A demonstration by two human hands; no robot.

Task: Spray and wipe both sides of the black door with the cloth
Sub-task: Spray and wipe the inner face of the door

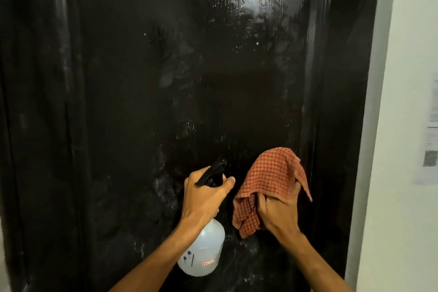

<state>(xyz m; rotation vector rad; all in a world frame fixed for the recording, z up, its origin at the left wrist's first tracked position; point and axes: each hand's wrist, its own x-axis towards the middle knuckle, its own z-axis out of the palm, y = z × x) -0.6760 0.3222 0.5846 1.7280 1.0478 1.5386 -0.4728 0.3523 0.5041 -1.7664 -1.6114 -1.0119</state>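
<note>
While most of the view is filled by the glossy black panelled door (189,78), wet droplets and smeared streaks are seen across its raised centre panel. A crumpled red-and-orange checked cloth (272,180) is gripped in the right hand (279,211), held just in front of the lower panel. A translucent white plastic spray bottle (203,253) with a black trigger head is clasped by the left hand (206,197), fingers curled round its neck, nozzle aimed at the door. A white wall (412,54) with a blurred paper notice (429,130) is seen at the right.
</note>
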